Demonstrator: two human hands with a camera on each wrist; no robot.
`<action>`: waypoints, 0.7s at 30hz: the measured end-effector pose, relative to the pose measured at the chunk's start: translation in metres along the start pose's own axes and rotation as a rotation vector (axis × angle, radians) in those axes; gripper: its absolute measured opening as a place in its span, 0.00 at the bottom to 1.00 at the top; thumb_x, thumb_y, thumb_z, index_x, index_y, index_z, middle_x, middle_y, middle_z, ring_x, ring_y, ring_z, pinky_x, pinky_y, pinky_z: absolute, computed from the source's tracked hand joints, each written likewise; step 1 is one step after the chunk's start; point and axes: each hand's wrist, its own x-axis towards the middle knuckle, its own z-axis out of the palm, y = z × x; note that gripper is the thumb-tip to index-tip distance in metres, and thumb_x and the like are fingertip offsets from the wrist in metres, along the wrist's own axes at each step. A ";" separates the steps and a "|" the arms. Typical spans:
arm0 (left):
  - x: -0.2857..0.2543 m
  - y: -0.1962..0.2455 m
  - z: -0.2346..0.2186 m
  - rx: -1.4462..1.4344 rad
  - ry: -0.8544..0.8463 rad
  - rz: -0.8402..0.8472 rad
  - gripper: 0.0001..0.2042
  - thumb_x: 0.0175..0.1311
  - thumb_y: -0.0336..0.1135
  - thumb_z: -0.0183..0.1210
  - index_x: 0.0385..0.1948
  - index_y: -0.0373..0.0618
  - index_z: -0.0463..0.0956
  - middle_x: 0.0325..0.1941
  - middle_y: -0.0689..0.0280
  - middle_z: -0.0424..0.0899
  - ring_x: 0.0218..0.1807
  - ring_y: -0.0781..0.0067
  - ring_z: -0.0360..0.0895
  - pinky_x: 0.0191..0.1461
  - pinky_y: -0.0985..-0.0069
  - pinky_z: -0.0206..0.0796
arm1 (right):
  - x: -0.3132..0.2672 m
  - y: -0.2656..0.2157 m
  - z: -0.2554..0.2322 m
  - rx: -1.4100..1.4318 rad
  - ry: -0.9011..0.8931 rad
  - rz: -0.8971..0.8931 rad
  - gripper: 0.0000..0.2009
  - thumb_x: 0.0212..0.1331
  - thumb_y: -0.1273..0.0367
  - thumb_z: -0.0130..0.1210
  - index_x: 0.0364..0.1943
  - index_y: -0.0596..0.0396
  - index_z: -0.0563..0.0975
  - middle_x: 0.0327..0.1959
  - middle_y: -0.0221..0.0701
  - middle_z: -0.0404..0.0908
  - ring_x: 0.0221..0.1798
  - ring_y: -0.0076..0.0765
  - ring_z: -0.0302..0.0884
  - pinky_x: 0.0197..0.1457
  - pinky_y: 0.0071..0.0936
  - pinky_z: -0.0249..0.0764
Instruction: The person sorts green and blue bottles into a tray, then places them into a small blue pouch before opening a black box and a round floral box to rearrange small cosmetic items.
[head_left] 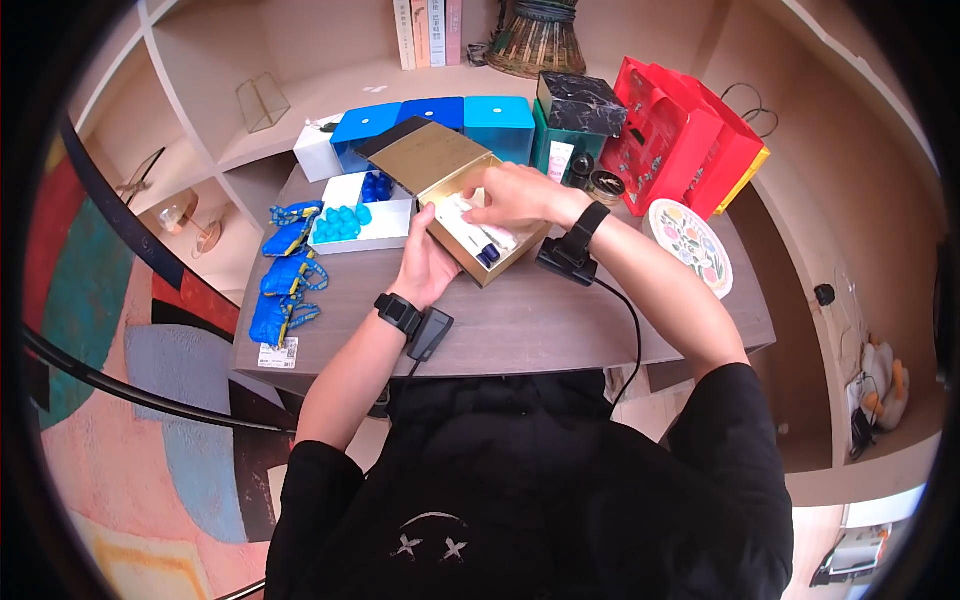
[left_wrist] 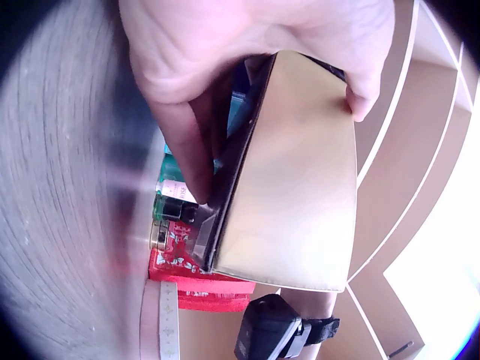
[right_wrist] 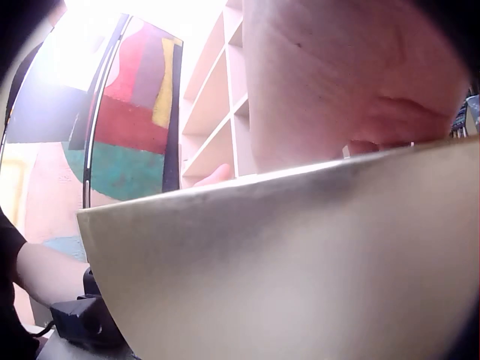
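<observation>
My left hand (head_left: 428, 268) grips a gold box (head_left: 470, 268) by its left side, with the thumb at the rim. In the left wrist view its fingers (left_wrist: 196, 161) reach under the dark base, and the box is tilted above the table. A gold-lined lid (head_left: 440, 160) stands folded back at the far side. Over the opening, my right hand (head_left: 520, 195) reaches in, fingers pointing down and left. Inside lie white items (head_left: 458, 222) and a dark-blue-capped item (head_left: 489, 255). The box wall hides the right fingertips in the right wrist view; I cannot tell whether they pinch anything.
On the table (head_left: 480, 330), a white tray (head_left: 385, 240) of turquoise and blue wrapped pieces sits left, beside small blue bags (head_left: 275, 318). Blue boxes (head_left: 498, 125), a black marbled box (head_left: 580, 100) and red gift bags (head_left: 660, 135) line the back. A round floral piece (head_left: 690, 248) lies right.
</observation>
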 end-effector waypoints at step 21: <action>0.005 -0.003 -0.005 -0.027 0.022 0.015 0.40 0.69 0.65 0.46 0.74 0.47 0.50 0.76 0.57 0.60 0.76 0.55 0.60 0.74 0.51 0.56 | 0.004 0.032 -0.072 0.283 0.774 0.074 0.15 0.63 0.64 0.59 0.48 0.61 0.77 0.41 0.47 0.85 0.45 0.50 0.85 0.50 0.40 0.78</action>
